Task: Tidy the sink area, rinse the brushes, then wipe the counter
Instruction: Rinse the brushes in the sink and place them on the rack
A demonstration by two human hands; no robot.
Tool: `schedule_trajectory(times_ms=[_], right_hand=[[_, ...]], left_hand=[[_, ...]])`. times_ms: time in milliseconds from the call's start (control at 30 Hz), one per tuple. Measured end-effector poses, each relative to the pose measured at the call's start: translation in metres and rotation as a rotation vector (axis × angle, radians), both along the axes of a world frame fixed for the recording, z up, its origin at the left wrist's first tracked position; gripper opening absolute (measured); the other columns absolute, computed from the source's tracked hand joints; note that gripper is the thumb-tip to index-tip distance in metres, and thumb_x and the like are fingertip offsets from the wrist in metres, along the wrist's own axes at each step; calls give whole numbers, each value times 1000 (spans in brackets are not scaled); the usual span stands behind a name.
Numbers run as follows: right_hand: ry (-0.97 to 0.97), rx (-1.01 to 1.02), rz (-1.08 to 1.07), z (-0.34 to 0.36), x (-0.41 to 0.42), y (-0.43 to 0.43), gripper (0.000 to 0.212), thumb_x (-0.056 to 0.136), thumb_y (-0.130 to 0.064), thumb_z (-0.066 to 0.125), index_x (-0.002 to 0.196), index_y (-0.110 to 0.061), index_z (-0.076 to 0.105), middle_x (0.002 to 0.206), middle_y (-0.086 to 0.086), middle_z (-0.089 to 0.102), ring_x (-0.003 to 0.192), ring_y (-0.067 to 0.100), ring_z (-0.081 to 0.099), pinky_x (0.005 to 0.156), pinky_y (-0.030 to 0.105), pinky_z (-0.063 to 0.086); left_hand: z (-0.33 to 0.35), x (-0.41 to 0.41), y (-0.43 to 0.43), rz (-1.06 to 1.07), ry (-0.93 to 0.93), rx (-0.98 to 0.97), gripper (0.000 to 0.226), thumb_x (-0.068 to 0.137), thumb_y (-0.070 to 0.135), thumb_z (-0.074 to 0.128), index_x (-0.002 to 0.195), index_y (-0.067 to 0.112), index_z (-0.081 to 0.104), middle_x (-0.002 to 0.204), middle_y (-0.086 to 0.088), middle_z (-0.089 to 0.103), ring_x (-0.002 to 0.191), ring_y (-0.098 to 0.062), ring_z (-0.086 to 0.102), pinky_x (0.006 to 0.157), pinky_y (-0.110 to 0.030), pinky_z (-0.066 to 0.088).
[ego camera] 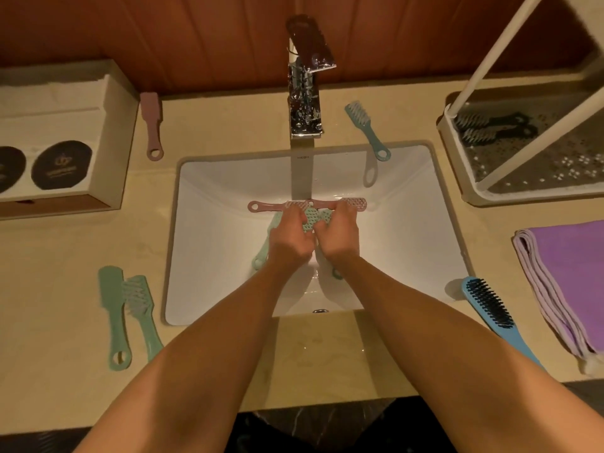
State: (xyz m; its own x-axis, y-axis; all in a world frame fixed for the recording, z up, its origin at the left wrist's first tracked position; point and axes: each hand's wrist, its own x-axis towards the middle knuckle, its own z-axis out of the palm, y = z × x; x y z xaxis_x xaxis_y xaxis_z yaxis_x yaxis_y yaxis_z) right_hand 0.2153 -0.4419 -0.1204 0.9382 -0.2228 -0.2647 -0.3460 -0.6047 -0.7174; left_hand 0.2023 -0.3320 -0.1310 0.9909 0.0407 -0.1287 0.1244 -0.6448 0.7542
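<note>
Over the sink point(202, 178), left hand point(287, 238) and right hand point(340, 235) clutch one bundle together: two pink brushes point(264, 206) lying left-right, and two green brushes point(310, 220) with handles toward the person. On the counter point(65, 256) lie a green pair point(112, 299), one pink brush point(151, 122) and two blue brushes point(490, 308). The faucet point(305, 103) lettering is unreadable.

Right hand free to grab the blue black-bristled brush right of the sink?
Probably not yet: the right hand grips a mint-green brush over the white sink. The blue plastic brush with black bristles lies uncovered on the beige counter.

mint brush point(310, 220) over white sink point(408, 223), pink brush point(265, 206) crosswise just behind
</note>
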Motion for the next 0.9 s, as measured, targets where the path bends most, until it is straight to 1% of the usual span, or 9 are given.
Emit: schedule_trajectory(times_ms=[67,167,267,333,433,500,633,833,900], right_hand=[[-59,38,6,12,-6,-7,29,98,-10,57,125,-15,47,126,3,42,102,21,60,89,30,54],[-106,103,65,33,-14,-21,44,99,-9,55,141,-12,42,133,4,37,105,15,53,87,19,45],[-156,68,123,51,-20,-40,45,99,-15,54,143,-14,42,139,6,38,104,12,50,92,24,47],[-191,48,132,62,-24,-54,43,99,-18,54,141,-17,45,136,5,41,101,10,50,94,26,48],[-226,35,132,78,-29,-77,44,97,-21,56,139,-21,48,131,1,44,96,7,50,88,22,44],[-250,15,131,88,-34,-94,44,95,-22,56,139,-21,49,129,1,45,95,8,52,86,24,45],[-310,-44,142,105,-41,-128,42,96,-24,56,137,-21,51,128,-1,47,100,10,56,89,27,48],[-393,-135,102,119,-50,-187,36,95,-21,60,131,-22,56,126,-5,47,114,8,53,95,23,45],[-409,-155,80,117,-55,-207,32,95,-20,60,127,-22,57,123,-7,46,113,10,54,94,28,49]], left_hand=[[14,-1,-2,-6,94,61,20,93,28,62,99,27,43,96,1,62,85,-25,61,76,-39,53],[34,-2,-10,-76,31,71,21,94,24,61,99,26,42,96,1,58,84,-23,59,68,-34,42],[58,-7,-22,-132,-9,108,24,93,18,62,100,22,40,92,2,54,79,-21,53,63,-33,33],[72,-9,-31,-162,-33,128,24,92,16,62,101,20,41,89,0,56,78,-22,54,62,-34,36],[89,-8,-49,-216,-72,153,22,91,17,61,101,21,41,81,2,53,72,-20,53,58,-35,37],[97,-7,-63,-254,-90,174,23,91,18,59,101,23,39,80,2,53,70,-20,53,57,-36,37],[105,-4,-94,-323,-143,215,22,92,25,57,102,26,38,86,1,55,75,-25,57,64,-42,49],[121,7,-138,-378,-246,271,16,96,26,53,105,25,41,92,-1,60,78,-23,58,71,-43,53],[125,11,-151,-386,-249,292,14,96,27,53,104,27,40,97,-2,63,81,-21,60,72,-43,55]])
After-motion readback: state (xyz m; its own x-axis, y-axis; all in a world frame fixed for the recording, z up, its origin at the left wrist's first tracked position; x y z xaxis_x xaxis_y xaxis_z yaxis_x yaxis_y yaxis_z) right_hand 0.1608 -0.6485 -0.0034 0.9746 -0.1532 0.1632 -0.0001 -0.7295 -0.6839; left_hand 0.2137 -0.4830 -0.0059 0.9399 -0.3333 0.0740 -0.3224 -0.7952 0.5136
